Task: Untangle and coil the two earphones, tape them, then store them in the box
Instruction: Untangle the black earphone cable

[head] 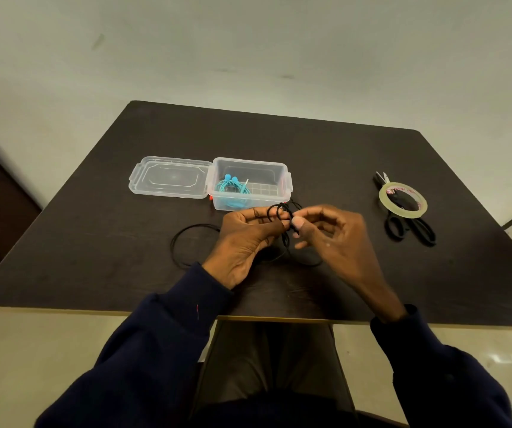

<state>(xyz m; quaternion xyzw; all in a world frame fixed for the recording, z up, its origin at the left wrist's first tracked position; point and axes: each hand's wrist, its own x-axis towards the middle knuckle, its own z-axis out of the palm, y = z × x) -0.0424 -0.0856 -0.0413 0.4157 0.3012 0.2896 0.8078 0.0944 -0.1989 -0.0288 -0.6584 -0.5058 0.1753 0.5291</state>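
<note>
Both hands work the black earphone (279,211) just above the tabletop (341,156), directly in front of the clear box (279,171). The box's lid (171,177) lies open to its left, and the blue earphone (230,188) sits coiled inside. Left hand (242,242) pinches the cable with curled fingers; right hand (332,239) pinches it between thumb and forefinger, the two hands nearly touching. Risk: the small loops above the fingertips look untaped and would likely spring open if either pinch slackens. The tape roll (403,215) lies well apart to the right, on the scissors (424,233), so fetching it needs a freed hand. Orientation: the held loops stand roughly upright. The slack drops to the tabletop and sweeps left into a wide flat loop, long axis left-right.
</note>
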